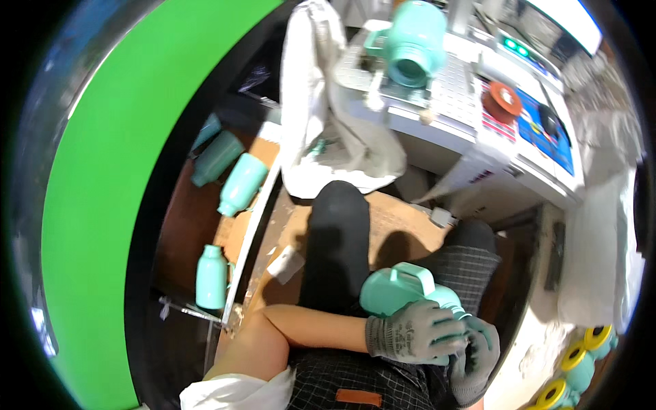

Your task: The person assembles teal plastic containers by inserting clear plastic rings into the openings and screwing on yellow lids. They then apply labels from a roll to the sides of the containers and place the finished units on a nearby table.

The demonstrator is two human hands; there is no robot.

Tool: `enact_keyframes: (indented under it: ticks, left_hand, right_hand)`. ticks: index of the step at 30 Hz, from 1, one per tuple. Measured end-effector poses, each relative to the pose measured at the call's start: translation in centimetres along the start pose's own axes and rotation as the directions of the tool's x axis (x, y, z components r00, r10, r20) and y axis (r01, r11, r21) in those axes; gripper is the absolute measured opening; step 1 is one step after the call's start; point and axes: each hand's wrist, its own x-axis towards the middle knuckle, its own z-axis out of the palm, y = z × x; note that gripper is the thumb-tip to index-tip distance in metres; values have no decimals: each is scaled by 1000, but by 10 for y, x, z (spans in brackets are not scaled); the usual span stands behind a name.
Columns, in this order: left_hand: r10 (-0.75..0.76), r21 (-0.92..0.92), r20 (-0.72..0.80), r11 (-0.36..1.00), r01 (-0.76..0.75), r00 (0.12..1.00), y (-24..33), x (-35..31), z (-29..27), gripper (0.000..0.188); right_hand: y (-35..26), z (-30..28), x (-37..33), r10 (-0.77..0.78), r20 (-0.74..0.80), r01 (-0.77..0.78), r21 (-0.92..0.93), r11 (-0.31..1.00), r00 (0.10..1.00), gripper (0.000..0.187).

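Note:
A mint-green plastic jug with a handle rests on my lap, and both gloved hands grip it. My left hand in a grey glove wraps over the jug's lower end. My right hand cups the same end from the right, fingers curled around it. My bare left forearm crosses my lap from the left. A second mint-green jug is mounted on the white machine ahead, its open mouth facing me.
Three mint-green jugs lie on the brown floor at the left beside a green wall. A white cloth hangs off the machine. A red round part sits on the machine top. Yellow-capped teal items cluster at the lower right.

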Motion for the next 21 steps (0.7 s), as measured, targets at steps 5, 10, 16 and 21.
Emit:
enact_keyframes:
  ticks: [5,10,16,21]
  left_hand:
    - [-49,48,277,998,37,960,5,31,39,60]
    - [-28,26,563,1000,16,826,0,48,28,86]
    - [-72,-48,532,992,115,844,-11,63,-7,78]
    - [-166,-115,438,964,238,884,-34,61,-59,69]
  right_hand:
    - [31,-34,-12,46,364,54,-259,964,930,27]
    - [49,-38,8,15,738,268,-264,927,674,22]
    - [46,-32,14,-577,386,691,-327,645,720,13]
    - [122,-12,-32,8,-736,-64,-49,997,677,17]
